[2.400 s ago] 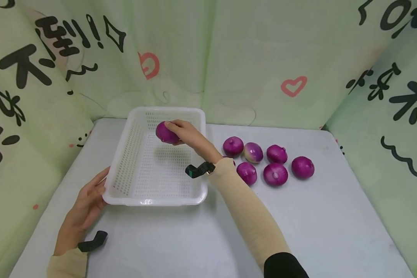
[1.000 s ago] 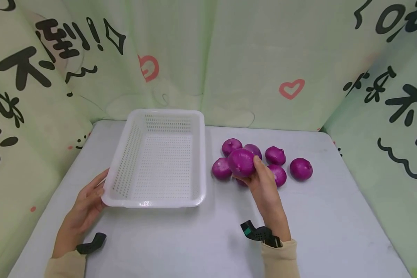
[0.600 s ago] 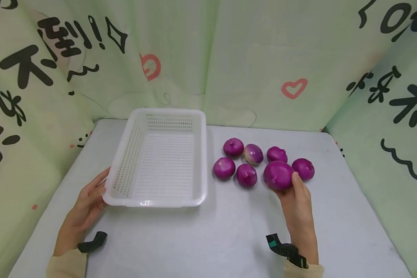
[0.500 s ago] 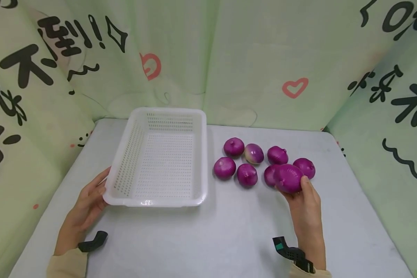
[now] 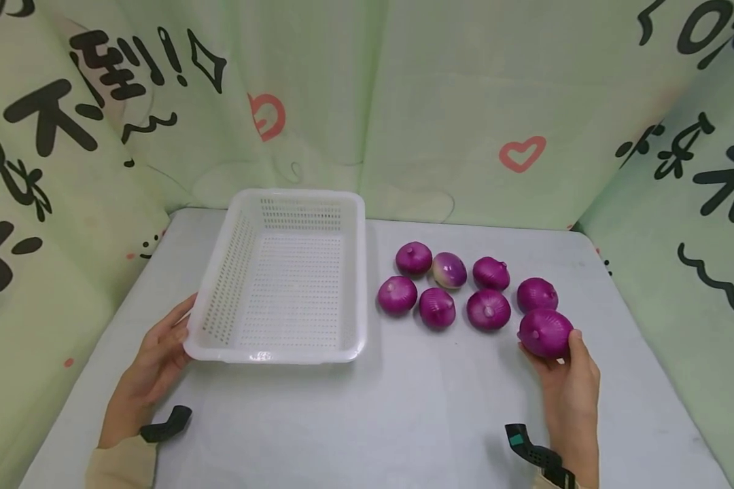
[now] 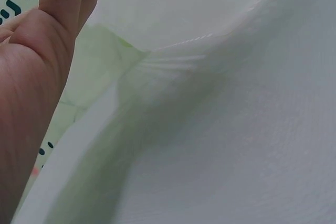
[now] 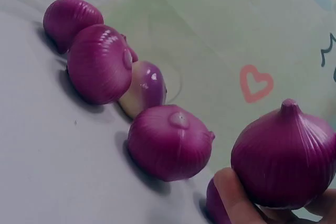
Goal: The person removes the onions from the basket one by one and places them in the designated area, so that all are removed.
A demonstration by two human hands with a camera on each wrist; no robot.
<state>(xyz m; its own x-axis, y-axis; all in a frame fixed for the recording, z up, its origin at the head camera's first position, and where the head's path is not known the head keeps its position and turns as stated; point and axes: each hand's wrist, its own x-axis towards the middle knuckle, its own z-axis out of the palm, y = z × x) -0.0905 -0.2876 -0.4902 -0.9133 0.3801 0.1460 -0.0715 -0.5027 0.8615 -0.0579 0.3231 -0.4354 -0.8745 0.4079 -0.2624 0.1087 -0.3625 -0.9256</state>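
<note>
A red onion (image 5: pixel 545 333) is gripped between the thumb and fingers of my right hand (image 5: pixel 571 384), at the near right of the onion group. In the right wrist view the held onion (image 7: pixel 286 156) shows its pointed tip upward. My left hand (image 5: pixel 155 363) holds the near left corner of a white perforated plastic basket (image 5: pixel 275 355), which has nothing inside. Its fingertips are partly hidden by the rim. Several other red onions lie in two loose rows right of the basket, among them a paler onion (image 5: pixel 449 270) and the rightmost onion (image 5: pixel 537 295), just beyond the held one.
A white-covered table (image 5: pixel 367 428) carries everything. Pale green curtains (image 5: pixel 440 102) with dark lettering and pink hearts hang behind it and along both sides. A black wrist mount (image 5: pixel 166 424) sits on the left wrist, another mount (image 5: pixel 535 448) on the right.
The right hand held an onion over the basket, then carried it right past the other onions to beyond the group's near right. The left hand has stayed at the basket's corner.
</note>
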